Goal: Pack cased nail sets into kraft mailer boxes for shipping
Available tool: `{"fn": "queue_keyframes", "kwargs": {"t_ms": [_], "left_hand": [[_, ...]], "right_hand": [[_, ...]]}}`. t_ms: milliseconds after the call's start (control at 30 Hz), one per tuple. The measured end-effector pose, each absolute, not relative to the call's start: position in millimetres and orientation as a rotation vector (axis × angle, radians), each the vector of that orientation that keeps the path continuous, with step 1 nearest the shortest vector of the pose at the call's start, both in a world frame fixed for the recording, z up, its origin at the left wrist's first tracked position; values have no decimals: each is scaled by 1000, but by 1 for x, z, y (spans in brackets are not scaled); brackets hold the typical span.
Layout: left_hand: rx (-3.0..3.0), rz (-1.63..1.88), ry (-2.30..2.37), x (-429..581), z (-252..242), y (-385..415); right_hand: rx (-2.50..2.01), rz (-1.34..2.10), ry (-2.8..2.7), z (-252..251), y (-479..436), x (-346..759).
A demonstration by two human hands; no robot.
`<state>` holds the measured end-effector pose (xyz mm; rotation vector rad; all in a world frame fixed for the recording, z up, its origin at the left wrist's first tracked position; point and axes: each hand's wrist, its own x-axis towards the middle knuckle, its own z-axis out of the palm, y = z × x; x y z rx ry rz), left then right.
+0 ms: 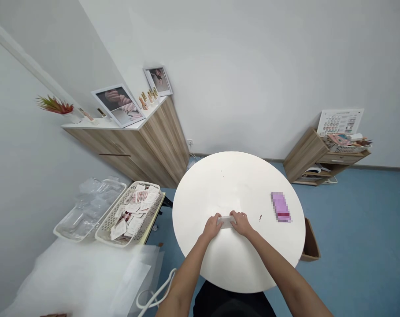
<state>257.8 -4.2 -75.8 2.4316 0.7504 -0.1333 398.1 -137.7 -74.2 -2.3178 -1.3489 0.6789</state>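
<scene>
A small clear plastic case [226,221] lies on the round white table [233,185] near its front middle. My left hand [212,227] grips the case's left end with curled fingers. My right hand [241,223] grips its right end the same way. Both hands rest on the tabletop. What is inside the case is too small to make out. A pink blurred flat object [281,207] lies to the right of my hands, and a tiny dark speck [260,217] sits between it and my right hand.
On a side table at the left stand a white basket of small packets [132,212] and a basket of clear plastic pieces [87,207]. A wooden cabinet [143,141] with framed pictures stands at the back left, a low shelf unit [322,158] at the back right, a brown box [310,242] by the table.
</scene>
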Motion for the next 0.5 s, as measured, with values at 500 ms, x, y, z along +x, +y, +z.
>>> {"fn": "queue_keyframes", "kwargs": {"t_ms": [500], "left_hand": [[2803,65,845,273,-85,-6]], "right_hand": [[-2599,411,-1341,-91,-111,394]]}}
